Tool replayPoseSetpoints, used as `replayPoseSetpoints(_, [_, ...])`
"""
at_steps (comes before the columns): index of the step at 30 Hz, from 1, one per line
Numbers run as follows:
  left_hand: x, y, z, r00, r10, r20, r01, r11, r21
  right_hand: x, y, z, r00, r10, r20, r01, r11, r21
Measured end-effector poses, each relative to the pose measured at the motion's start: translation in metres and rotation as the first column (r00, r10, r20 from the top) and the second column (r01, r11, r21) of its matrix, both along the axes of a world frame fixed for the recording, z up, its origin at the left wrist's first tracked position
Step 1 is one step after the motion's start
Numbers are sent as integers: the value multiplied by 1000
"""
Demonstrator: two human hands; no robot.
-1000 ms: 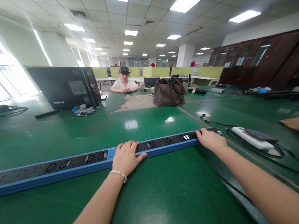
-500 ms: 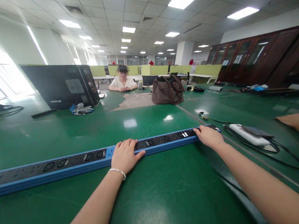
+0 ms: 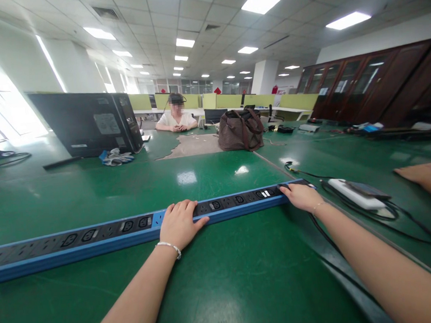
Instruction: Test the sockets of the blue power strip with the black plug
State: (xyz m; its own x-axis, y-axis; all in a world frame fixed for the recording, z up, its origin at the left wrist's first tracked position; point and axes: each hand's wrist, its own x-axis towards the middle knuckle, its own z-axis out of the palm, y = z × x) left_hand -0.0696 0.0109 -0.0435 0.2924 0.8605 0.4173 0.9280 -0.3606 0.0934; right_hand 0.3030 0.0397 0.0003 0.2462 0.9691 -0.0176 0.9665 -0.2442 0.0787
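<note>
The head view shows a green table point(image 3: 223, 287) with a black computer case point(image 3: 85, 125) at far left. Nearer, a long blue-and-black power distribution strip point(image 3: 106, 232) lies flat, slanting across the table. A brown checked bag point(image 3: 235, 131) stands beyond it. The left hand point(image 3: 180, 224) clasps the strip near mid-view, fingers over its top and thumb by its near side. The right hand point(image 3: 302, 196) pinches a small black piece point(image 3: 283, 187) at the strip's right end; its exact type is unclear. Right of that hand, black cable point(image 3: 405, 228) loops around a white block point(image 3: 356, 193). Crumpled gloves point(image 3: 116, 157) lie beside the case.
</note>
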Motion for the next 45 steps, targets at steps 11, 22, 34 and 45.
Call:
replayPoseSetpoints(11, [1, -1, 1, 1000, 6, 8, -6, 1000, -18, 8, 2, 6, 995, -3, -102, 12, 996, 84])
replayPoseSetpoints(22, [1, -1, 2, 1000, 1, -3, -1, 1000, -8, -26, -16, -2, 946, -5, -325, 94, 961, 258])
replayPoseSetpoints(34, [1, -1, 2, 1000, 4, 13, -3, 999, -31, -70, -20, 5, 900, 223, -375, -87, 934, 346])
replayPoseSetpoints(45, [1, -2, 5, 1000, 5, 9, -4, 999, -44, -96, -17, -3, 928, 172, -330, -101, 970, 221])
